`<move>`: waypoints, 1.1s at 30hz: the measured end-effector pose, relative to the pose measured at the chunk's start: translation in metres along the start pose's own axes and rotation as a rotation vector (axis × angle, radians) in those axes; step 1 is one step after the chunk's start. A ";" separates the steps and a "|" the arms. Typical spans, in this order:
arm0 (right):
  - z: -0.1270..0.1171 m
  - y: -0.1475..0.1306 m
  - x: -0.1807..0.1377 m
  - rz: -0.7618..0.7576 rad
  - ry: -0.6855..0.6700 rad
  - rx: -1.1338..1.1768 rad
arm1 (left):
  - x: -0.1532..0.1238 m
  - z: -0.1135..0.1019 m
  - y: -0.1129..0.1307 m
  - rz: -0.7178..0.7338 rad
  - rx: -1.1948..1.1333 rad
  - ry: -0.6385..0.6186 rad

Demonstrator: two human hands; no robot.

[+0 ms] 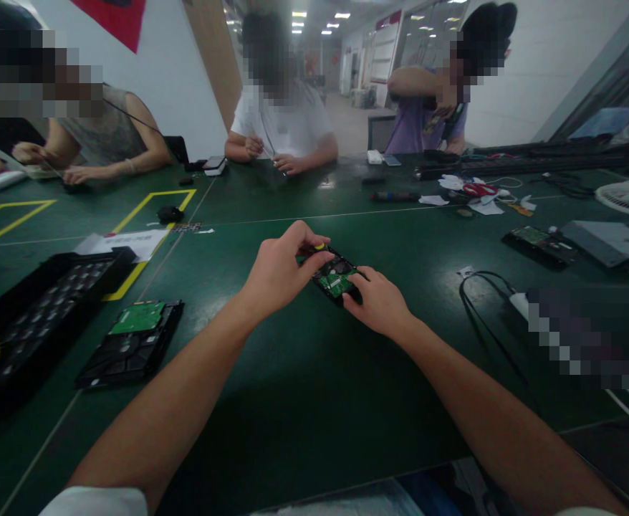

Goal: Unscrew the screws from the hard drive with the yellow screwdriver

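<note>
A small black hard drive [337, 277] with a green circuit board on top lies on the green table [293, 387] in the middle. My left hand [281, 269] is closed on a screwdriver [321, 247] with a yellow band, whose tip rests on the drive's far corner. My right hand [380, 304] grips the drive's near right edge, fingers curled, and steadies it.
A larger hard drive [132, 344] with a green board lies at the left, beside a black slotted tray [29, 322]. Cables [486, 315] and another board [540, 244] lie at the right. Three people sit along the far side. Yellow tape [147, 208] marks the table.
</note>
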State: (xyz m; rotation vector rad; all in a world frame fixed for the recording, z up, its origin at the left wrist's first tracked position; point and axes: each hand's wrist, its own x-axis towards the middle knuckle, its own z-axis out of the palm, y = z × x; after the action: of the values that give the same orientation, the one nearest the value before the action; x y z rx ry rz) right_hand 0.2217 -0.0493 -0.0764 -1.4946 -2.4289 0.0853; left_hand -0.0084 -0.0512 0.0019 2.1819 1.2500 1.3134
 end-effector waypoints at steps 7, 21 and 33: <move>0.001 0.002 -0.001 0.010 -0.002 0.016 | 0.001 -0.001 0.000 0.079 0.042 -0.021; 0.001 0.002 -0.001 0.008 -0.006 0.011 | 0.001 -0.004 0.006 0.121 0.151 0.029; 0.001 0.002 -0.001 0.007 -0.004 0.020 | -0.001 -0.002 0.003 0.002 0.057 0.040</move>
State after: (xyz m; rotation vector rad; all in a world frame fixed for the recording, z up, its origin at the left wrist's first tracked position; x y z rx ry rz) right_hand 0.2230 -0.0490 -0.0781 -1.4958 -2.4187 0.1143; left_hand -0.0086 -0.0538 0.0045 2.2060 1.3160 1.3437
